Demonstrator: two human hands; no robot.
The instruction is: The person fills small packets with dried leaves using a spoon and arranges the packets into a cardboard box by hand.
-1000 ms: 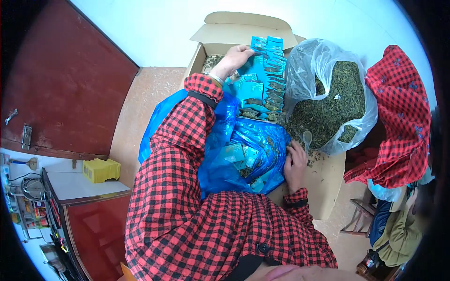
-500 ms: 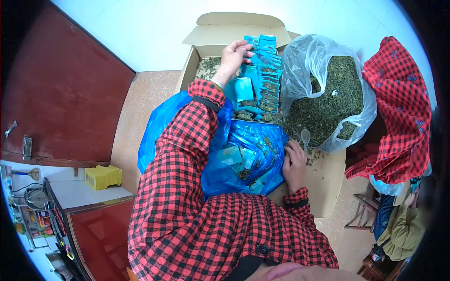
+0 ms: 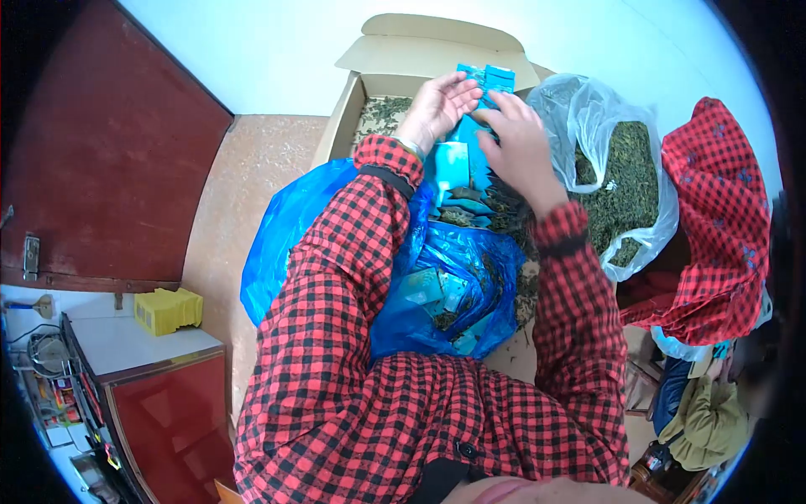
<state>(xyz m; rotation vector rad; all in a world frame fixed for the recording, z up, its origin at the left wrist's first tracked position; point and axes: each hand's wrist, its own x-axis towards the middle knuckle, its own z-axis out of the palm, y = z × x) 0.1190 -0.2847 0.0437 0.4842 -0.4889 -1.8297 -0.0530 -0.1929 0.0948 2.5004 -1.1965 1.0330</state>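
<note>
Several blue-green packets with dried leaves in them stand in rows inside a cardboard box. My left hand lies at the far end of the rows, its fingers loosely bent and apart against the packets. Facing it from the right is my right hand, thumb apart and fingers stretched over the same far packets. I see no packet clearly gripped; the fingertips partly cover them. Nearer to me, a blue plastic bag holds loose packets.
A clear plastic bag full of dried leaves stands to the right. Beside it hangs red checked cloth. Loose leaves lie in the box's left side. A yellow block sits on a white counter at left.
My right hand has moved from the blue bag's right edge up to the far packets, beside my left hand. My left hand stays at the row's far end. The view has shifted slightly.
</note>
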